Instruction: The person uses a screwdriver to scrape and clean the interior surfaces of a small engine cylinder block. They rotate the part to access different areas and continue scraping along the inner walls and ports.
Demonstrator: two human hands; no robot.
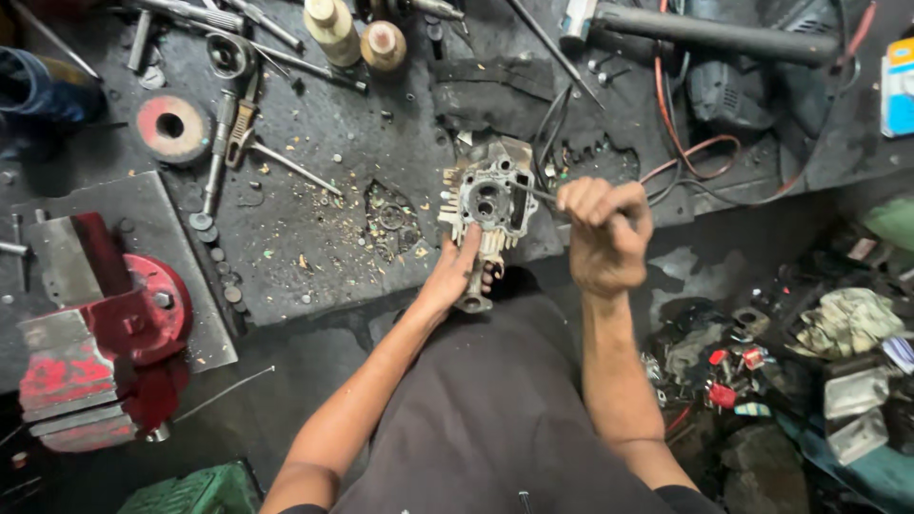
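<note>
The left hand [455, 271] wraps its grip around the lower stem of a grimy cast-metal engine part [487, 205], thumb up along its side, holding it at the near edge of the dark, oil-stained worktop [314, 257], just in front of the person's body. The part's long axis runs away from the person: a narrow foot with a round eye sits low, near the torso, and the broad finned head with its round bores points toward the back of the worktop, its open face turned up at the camera. The right hand [605, 233] is a closed fist around the handle of a thin metal rod tool [533, 194], whose shaft lies nearly level, running leftward from the fist with its tip on the right side of the part's face. The two hands are close together, the part between them. On the worktop's left stands a red bench vise [100, 352] on a grey plate; behind it lie a worn grinding disc [171, 127], sockets and loose wrenches. Two tan bottles [354, 33] stand at the back, and red and black cables [681, 143] loop past a dark power tool on the right. Metal scraps and small debris litter the surface near the part.
</note>
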